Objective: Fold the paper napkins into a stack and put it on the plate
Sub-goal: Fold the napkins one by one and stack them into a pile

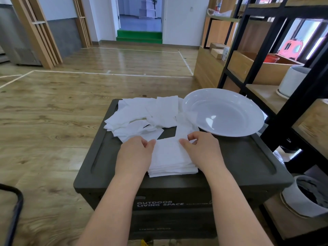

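Left hand (pixel 135 153) and right hand (pixel 199 148), fingers curled, pinching the far edge of the top napkin on the folded stack (pixel 173 160). Stack sitting near the front of the dark plastic box lid (pixel 239 157), squared, thin soft layers showing at its near edge. Step in hand, likely: folding or aligning one more sheet. Loose crumpled napkins (pixel 142 114) behind, touching the white glossy plate (pixel 223 112), round, shallow, bare. Next: finishing the rest, then lifting the limp stack whole, gripped from both sides.

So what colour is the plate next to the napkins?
White, plain, seen in the head view: the plate.
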{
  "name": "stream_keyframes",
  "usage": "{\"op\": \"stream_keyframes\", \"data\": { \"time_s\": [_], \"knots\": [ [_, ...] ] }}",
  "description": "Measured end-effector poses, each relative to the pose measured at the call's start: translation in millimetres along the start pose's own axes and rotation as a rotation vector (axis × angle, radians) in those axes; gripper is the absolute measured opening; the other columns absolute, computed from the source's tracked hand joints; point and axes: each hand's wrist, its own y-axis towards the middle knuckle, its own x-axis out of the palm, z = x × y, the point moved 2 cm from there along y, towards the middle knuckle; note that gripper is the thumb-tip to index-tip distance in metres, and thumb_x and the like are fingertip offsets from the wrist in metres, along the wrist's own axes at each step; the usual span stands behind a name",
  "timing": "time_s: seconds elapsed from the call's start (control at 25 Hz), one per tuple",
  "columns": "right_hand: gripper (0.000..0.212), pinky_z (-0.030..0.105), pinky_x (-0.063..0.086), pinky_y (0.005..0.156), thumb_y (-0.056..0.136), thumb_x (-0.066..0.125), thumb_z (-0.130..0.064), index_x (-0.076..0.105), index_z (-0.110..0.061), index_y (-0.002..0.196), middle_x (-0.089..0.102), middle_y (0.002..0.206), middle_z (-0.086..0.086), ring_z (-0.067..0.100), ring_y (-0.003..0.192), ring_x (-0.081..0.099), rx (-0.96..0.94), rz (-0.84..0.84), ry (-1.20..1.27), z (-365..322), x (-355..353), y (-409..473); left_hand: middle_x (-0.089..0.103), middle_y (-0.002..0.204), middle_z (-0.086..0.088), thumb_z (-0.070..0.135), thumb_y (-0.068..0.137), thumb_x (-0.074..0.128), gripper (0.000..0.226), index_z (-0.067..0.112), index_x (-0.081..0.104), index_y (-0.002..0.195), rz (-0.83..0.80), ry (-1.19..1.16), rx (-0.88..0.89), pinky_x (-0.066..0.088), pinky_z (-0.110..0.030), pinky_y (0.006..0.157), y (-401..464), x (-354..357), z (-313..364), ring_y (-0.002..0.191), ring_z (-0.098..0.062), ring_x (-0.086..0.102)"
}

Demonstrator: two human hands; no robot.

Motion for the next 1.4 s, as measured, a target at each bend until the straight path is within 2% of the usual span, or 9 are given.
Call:
{"op": "stream_keyframes", "data": {
  "time_s": [0.2, 0.32, 0.48, 0.6, 0.76, 1.0, 1.12, 1.24, 1.4],
  "knots": [
    [0.014, 0.020, 0.034, 0.053, 0.084, 0.064, -0.033, 0.055, -0.023, 0.080, 0.052, 0.074, -0.010, 0.010, 0.070, 0.051, 0.056, 0.058, -0.111, 2, 7, -8, 0.049, 0.062, 0.008, 0.043, 0.085, 0.062, 0.034, 0.019, 0.050, 0.066, -0.070, 0.069, -0.042, 0.030, -0.022, 0.046, 0, 4, -1, 0.053, -0.005, 0.043],
    [0.015, 0.018, 0.033, 0.054, 0.082, 0.067, -0.033, 0.055, -0.024, 0.088, 0.056, 0.086, -0.007, 0.007, 0.072, 0.050, 0.059, 0.075, -0.107, 3, 8, -9, 0.051, 0.069, 0.008, 0.044, 0.082, 0.065, 0.031, 0.020, 0.048, 0.072, 0.008, 0.143, -0.053, 0.026, -0.024, 0.046, -3, -1, 3, 0.060, -0.008, 0.045],
    [0.036, 0.017, 0.038, 0.069, 0.082, 0.068, -0.037, 0.056, -0.025, 0.113, 0.053, 0.103, -0.004, 0.012, 0.094, 0.052, -0.023, 0.390, -0.048, -6, -11, 14, 0.051, 0.078, 0.014, 0.035, 0.081, 0.069, 0.021, 0.028, 0.050, 0.083, 0.112, 0.012, 0.201, 0.028, -0.016, 0.051, -9, -2, 23, 0.068, -0.005, 0.048],
    [0.046, 0.029, 0.039, 0.086, 0.083, 0.064, -0.044, 0.057, -0.021, 0.122, 0.050, 0.121, 0.003, 0.020, 0.111, 0.042, 0.005, 0.432, -0.226, -11, -14, 38, 0.053, 0.082, 0.019, 0.038, 0.081, 0.068, 0.014, 0.035, 0.057, 0.087, -0.117, -0.084, 0.342, 0.032, -0.010, 0.060, -13, 7, 33, 0.077, 0.002, 0.050],
    [0.025, 0.032, 0.035, 0.085, 0.087, 0.060, -0.035, 0.066, -0.018, 0.104, 0.054, 0.116, 0.002, 0.021, 0.107, 0.042, 0.014, 0.336, -0.264, -5, -1, 50, 0.050, 0.090, 0.019, 0.043, 0.082, 0.064, 0.015, 0.039, 0.057, 0.094, -0.316, -0.001, 0.413, 0.033, -0.008, 0.066, -12, 19, 26, 0.084, 0.005, 0.047],
    [0.008, 0.014, 0.043, 0.065, 0.088, 0.062, -0.025, 0.066, -0.023, 0.082, 0.068, 0.077, -0.012, 0.003, 0.072, 0.061, -0.060, 0.368, 0.450, -27, -41, 26, 0.055, 0.091, 0.022, 0.045, 0.082, 0.065, 0.018, 0.042, 0.056, 0.097, -0.294, -0.121, 0.333, 0.035, -0.007, 0.065, -13, 9, 31, 0.082, 0.007, 0.050],
    [0.008, 0.014, 0.052, 0.064, 0.088, 0.063, -0.029, 0.070, -0.028, 0.089, 0.073, 0.084, -0.011, 0.002, 0.079, 0.068, -0.072, 0.187, 0.777, -44, -50, -3, 0.064, 0.096, 0.019, 0.056, 0.082, 0.055, 0.027, 0.040, 0.057, 0.103, -0.205, -0.518, 0.108, 0.046, -0.016, 0.072, -13, -8, 44, 0.089, -0.001, 0.059],
    [0.014, 0.022, 0.055, 0.074, 0.088, 0.060, -0.031, 0.072, -0.038, 0.090, 0.074, 0.094, -0.010, 0.009, 0.090, 0.069, -0.087, 0.014, 0.944, -53, -47, -22, 0.073, 0.100, 0.009, 0.069, 0.072, 0.052, 0.051, 0.031, 0.064, 0.103, -0.415, -1.005, -0.145, 0.052, -0.028, 0.080, -16, -16, 52, 0.094, -0.011, 0.068],
    [0.023, 0.024, 0.055, 0.075, 0.092, 0.055, -0.021, 0.075, -0.032, 0.093, 0.074, 0.100, -0.002, 0.015, 0.096, 0.069, -0.100, -0.151, 1.123, -52, -47, -26, 0.072, 0.111, 0.000, 0.057, 0.068, 0.064, 0.053, 0.023, 0.073, 0.108, -0.506, -1.157, -0.092, 0.050, -0.039, 0.093, -20, -21, 52, 0.105, -0.018, 0.066]
  ]
}}
